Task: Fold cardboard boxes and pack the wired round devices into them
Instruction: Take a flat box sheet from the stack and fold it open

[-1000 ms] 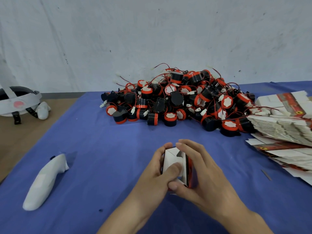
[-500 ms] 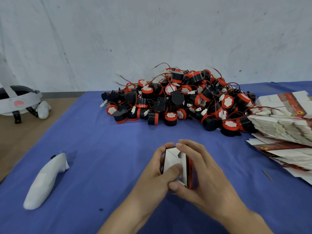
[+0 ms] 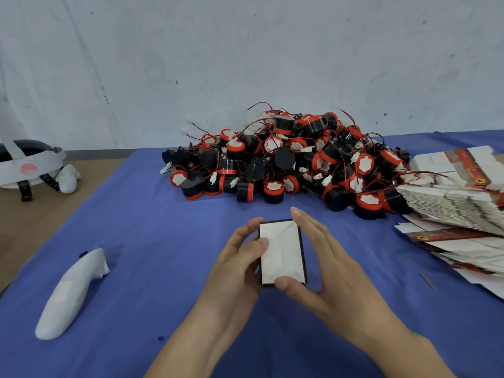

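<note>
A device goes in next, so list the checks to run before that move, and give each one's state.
1. box end flaps folded shut on the face toward the camera: ok.
2. left hand grips the box: ok.
3. right hand steadies it, fingers straight along its side: ok.
4. Opposite end open for loading: cannot tell.
5. pile of devices lies just beyond the box: ok.
6. Wires in the pile free of tangles: not ok.

flat box stack (image 3: 450, 208): cut by right edge | headset, probably (image 3: 30, 165): cut by left edge
</note>
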Demonstrator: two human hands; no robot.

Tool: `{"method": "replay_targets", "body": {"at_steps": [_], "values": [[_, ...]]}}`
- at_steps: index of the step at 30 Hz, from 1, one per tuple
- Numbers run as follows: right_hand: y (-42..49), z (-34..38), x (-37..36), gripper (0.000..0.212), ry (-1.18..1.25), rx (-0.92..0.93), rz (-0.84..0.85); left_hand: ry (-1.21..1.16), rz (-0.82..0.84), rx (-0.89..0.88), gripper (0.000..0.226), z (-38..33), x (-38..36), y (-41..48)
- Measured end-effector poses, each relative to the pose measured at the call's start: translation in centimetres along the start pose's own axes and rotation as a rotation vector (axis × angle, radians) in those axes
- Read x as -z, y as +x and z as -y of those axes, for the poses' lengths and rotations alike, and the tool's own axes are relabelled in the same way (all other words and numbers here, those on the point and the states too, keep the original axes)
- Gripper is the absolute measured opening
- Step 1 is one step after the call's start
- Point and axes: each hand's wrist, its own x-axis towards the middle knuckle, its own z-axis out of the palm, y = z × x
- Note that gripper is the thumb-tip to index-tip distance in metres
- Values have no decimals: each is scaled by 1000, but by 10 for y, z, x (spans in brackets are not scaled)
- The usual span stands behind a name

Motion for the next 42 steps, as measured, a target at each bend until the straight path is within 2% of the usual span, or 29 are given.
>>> {"method": "replay_targets", "body": {"at_steps": [5, 7, 10, 13, 15, 17, 22, 27, 30, 32, 35, 38, 42], "values": [[-1, -3, 1, 81, -17, -7, -4, -5, -9, 4, 65, 2, 1, 2], [-2, -5, 2, 78, 8, -40, -22, -9, -28, -30, 64, -2, 2, 3], [-3, -12, 0, 68, 181, -181, -22, 40, -12, -92, 53, -4, 1, 2], [-1, -15, -6, 61, 287, -227, -15, 318, 34, -121, 22, 7, -3, -5], [0, -15, -10, 65, 345, -222, -9, 531, 58, -155, 13, 16, -7, -11], [0, -16, -13, 70, 380, -236, -13, 614, 24, -202, 13, 21, -9, -12], [3, -16, -19, 57, 619, -351, -63, 781, -52, -305, 11, 23, -6, -7], [8, -10, -26, 37, 944, -493, -107, 880, -101, -386, 35, 26, -3, -3], [10, -7, -30, 32, 1026, -548, -116, 975, -84, -424, 42, 25, -1, -2], [10, -4, -33, 32, 1035, -543, -92, 1077, -79, -440, 33, 28, 3, -1], [8, -3, -37, 38, 1065, -546, -52, 1247, -90, -440, 9, 31, 9, -1], [6, -5, -40, 27, 1119, -575, -58, 1269, -98, -443, 7, 31, 11, -1], [6, -3, -39, 37, 1193, -601, -45, 1243, -74, -413, 9, 30, 12, 0]]}}
